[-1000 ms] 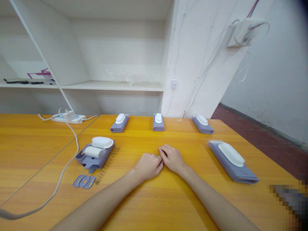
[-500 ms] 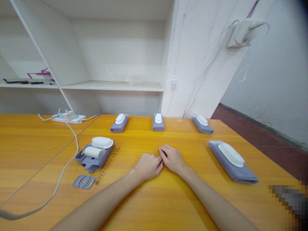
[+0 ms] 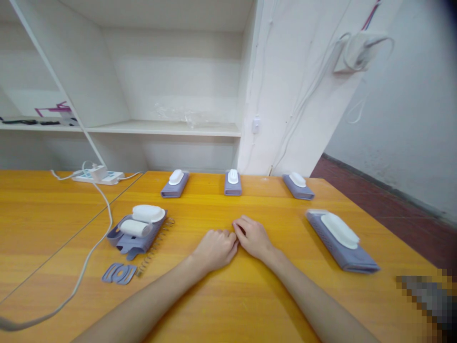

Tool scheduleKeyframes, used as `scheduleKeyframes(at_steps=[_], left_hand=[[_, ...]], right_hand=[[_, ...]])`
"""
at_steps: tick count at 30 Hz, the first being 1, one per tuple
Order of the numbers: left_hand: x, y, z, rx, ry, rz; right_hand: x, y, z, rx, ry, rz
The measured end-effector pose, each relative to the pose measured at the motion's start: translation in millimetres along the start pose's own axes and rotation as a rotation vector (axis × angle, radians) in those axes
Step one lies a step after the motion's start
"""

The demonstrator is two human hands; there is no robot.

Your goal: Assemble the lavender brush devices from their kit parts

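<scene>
My left hand (image 3: 216,248) rests on the wooden table, its fingers curled into a loose fist. My right hand (image 3: 253,237) lies against it, fingers bent inward and tips meeting the left hand's fingers. Nothing shows in either hand. Left of them is a purple-grey plastic housing (image 3: 152,238) carrying a white oval piece (image 3: 148,213) and a white cylinder (image 3: 135,228). A long coil spring (image 3: 157,245) lies along its right side, with flat purple-grey cut-out pieces (image 3: 119,273) in front. To the right sits a purple-grey box (image 3: 353,261) with a white oval piece (image 3: 340,230) on top.
Along the back edge stand three similar boxes, at left (image 3: 173,191), middle (image 3: 233,189) and right (image 3: 302,192). A power strip (image 3: 110,178) and its white cable (image 3: 91,255) occupy the table's left part. White shelving (image 3: 164,128) rises behind. A pixelated patch covers the lower right corner.
The camera view has turned slightly, so most things appear a little further left. My hands stay together in the same pose, and no object has moved on the table.
</scene>
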State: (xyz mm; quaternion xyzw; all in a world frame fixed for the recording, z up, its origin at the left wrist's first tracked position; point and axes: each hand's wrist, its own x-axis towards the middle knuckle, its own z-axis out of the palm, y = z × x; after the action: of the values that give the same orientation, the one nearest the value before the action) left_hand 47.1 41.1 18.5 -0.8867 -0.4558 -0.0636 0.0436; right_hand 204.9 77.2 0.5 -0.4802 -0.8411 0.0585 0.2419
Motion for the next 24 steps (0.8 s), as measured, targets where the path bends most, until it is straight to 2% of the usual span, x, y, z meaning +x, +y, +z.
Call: scheduleKeyframes(at_steps=[7, 13, 16, 20, 24], left_hand=[[-13.3, -18.0, -12.8, 0.134, 0.105, -0.096], [-49.5, -63.3, -35.5, 0.353, 0.294, -0.254], [-68.8, -85.1, -47.4, 0.459, 0.38, -0.42], [-85.3, -103.9, -56.6, 0.532, 0.36, -0.676], [-90.0, -118.3, -56.0, 0.464, 0.253, -0.794]], right_hand=[[-0.1, 0.8, 1.2, -0.042, -0.006, -0.016], [-0.2, 1.8, 0.1, -0.061, -0.018, -0.028], [-0.1, 2.0, 0.0, -0.06, -0.022, -0.02], [0.0, 1.6, 0.7, -0.055, -0.028, -0.021], [0.2, 1.0, 1.5, -0.059, -0.029, -0.02]])
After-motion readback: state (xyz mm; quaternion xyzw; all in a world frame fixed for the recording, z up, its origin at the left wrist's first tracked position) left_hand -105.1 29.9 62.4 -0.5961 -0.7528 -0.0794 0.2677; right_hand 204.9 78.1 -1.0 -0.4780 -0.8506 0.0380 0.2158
